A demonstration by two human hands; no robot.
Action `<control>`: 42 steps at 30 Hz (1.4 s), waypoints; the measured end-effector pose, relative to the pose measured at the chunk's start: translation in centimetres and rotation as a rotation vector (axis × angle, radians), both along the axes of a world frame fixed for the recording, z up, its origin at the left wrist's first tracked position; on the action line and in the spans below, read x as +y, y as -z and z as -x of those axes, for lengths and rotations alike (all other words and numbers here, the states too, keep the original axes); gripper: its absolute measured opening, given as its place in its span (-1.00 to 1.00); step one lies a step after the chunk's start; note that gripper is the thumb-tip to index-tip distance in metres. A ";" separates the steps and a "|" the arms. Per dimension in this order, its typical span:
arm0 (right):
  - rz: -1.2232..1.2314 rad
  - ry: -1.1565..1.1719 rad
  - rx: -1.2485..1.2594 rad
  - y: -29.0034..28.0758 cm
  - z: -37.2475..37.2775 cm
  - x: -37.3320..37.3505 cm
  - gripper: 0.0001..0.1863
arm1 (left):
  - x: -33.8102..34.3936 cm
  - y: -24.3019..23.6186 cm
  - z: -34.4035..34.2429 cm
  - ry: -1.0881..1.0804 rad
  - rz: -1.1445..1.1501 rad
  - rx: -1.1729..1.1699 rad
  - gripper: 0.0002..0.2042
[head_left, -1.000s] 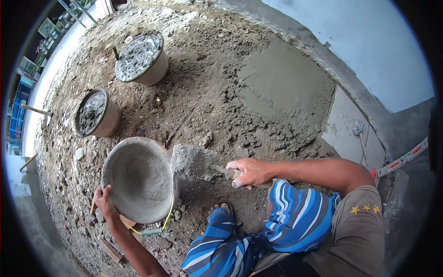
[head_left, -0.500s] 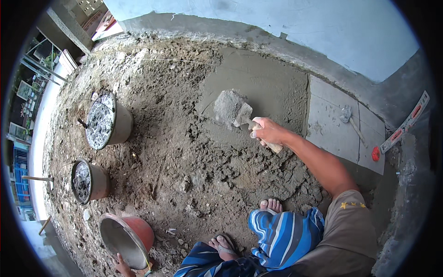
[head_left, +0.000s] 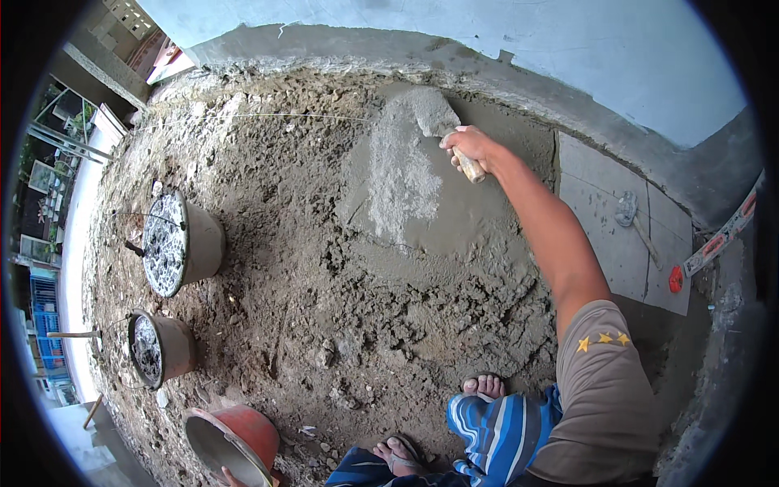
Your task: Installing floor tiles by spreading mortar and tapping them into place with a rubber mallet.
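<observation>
My right hand (head_left: 475, 148) is closed around the handle of a trowel (head_left: 438, 114), whose blade rests on the far part of a smooth wet mortar bed (head_left: 495, 215). A pale streak of dry grey powder (head_left: 396, 183) runs from the blade back toward me across the bed. At the lower left, the fingers of my left hand (head_left: 230, 477) curl at the rim of a tilted red bucket (head_left: 253, 430), grey inside; the rest of that hand is out of the picture.
Two buckets of grey wet contents, a larger one (head_left: 204, 243) and a smaller one (head_left: 177, 349), stand on rough soil at left. Laid tiles (head_left: 596, 183) carry a hammer (head_left: 627, 209); beside them are a red round object (head_left: 675, 279) and a level (head_left: 726, 231). A string (head_left: 268, 115) crosses the far ground.
My right hand has moved the trowel away from me toward the wall. The powder heaped on its blade now lies spread in a streak. The left hand stays at the red bucket.
</observation>
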State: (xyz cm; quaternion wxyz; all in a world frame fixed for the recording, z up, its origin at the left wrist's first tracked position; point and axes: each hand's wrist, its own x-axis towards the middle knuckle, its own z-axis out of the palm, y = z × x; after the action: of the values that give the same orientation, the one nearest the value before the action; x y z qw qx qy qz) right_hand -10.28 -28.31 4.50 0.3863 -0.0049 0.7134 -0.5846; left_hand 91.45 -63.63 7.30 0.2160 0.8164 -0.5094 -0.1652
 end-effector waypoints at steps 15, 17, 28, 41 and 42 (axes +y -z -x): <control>0.065 0.388 -0.046 2.0 -3.7 8.2 -0.78 | 1.1 -2.0 7.7 -0.168 0.036 0.121 0.01; 0.077 0.312 -0.030 2.5 -3.4 6.2 -0.77 | 1.3 -2.0 8.4 -0.149 0.021 0.098 0.00; 0.068 0.544 0.007 1.9 -7.9 10.9 -0.76 | 2.1 -2.1 9.6 -0.053 -0.003 -0.011 -0.05; -0.003 0.270 0.022 1.0 -16.5 9.2 -0.73 | 1.8 -3.0 10.6 0.092 -0.003 -0.099 -0.12; 0.011 0.233 -0.010 0.8 -16.9 9.3 -0.74 | 1.8 -3.1 10.6 0.104 0.000 -0.102 -0.12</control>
State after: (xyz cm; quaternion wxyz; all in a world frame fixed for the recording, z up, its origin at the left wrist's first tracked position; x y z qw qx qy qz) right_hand 6.60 -19.03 3.70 0.3191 0.0786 0.7040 -0.6296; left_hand 80.82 -61.86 10.37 0.1809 0.7962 -0.5616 -0.1341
